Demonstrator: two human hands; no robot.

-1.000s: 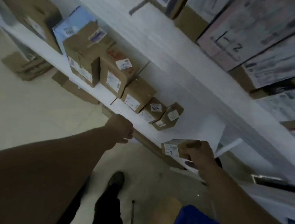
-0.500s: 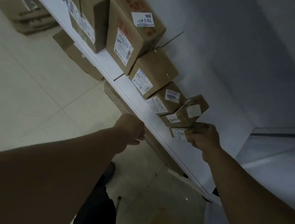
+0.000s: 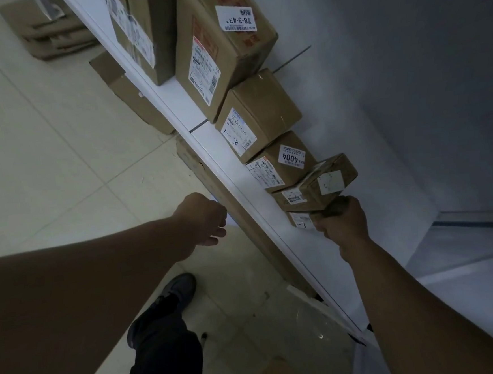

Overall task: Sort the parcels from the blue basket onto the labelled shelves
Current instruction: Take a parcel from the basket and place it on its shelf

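6 shelf pkgs (image 3: 258, 113), 2 hands (image 3: 203, 219)

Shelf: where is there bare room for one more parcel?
Bare shelf lies past the right hand and its parcel, towards the near end. A narrow strip runs between the boxes and the front edge. Along the wall the boxes stand packed side by side.
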